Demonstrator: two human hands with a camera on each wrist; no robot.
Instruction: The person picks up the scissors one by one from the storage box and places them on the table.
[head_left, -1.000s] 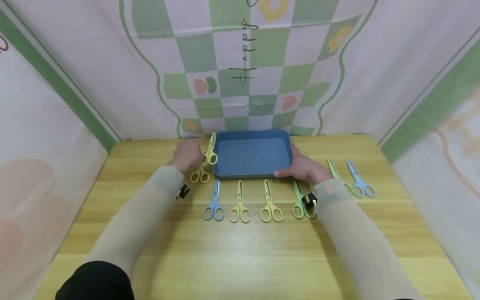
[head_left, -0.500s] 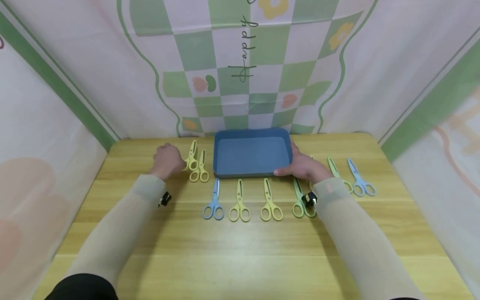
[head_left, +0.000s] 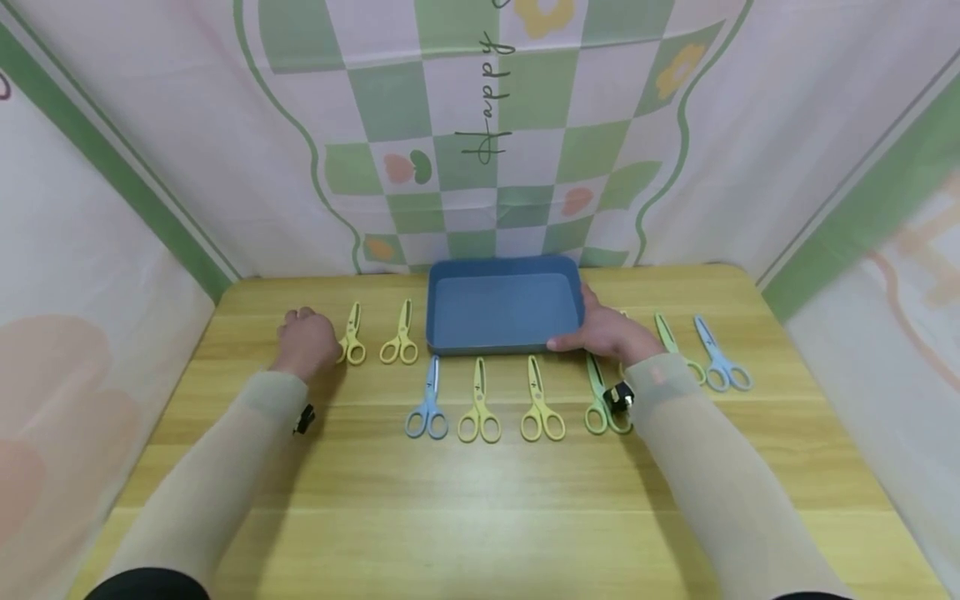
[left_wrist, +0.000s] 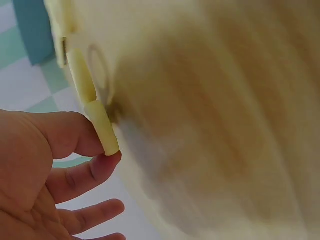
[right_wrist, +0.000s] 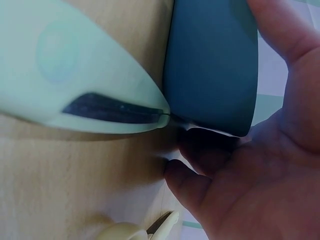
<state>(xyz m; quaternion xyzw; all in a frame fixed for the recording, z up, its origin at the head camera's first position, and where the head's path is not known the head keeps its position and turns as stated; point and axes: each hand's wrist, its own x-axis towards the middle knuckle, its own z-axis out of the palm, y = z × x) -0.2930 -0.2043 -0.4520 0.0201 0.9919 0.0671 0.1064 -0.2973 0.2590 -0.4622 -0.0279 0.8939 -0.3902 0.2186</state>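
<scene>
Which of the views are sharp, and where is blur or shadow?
Head view: sharp, even light, soft shadows under both arms. Left wrist view: wooden table smeared by blur, yellow scissors soft. Right wrist view: green scissors too close, slightly soft; dark shadow beneath blue tray.

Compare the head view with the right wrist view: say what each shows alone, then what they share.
Head view only: the left hand touching a yellow pair of scissors, the row of scissors along the wooden table, and the patterned backdrop.
Right wrist view only: the blade tip of the green scissors close against the tray's corner.
Both: the right hand holding the blue tray at its right edge.
</scene>
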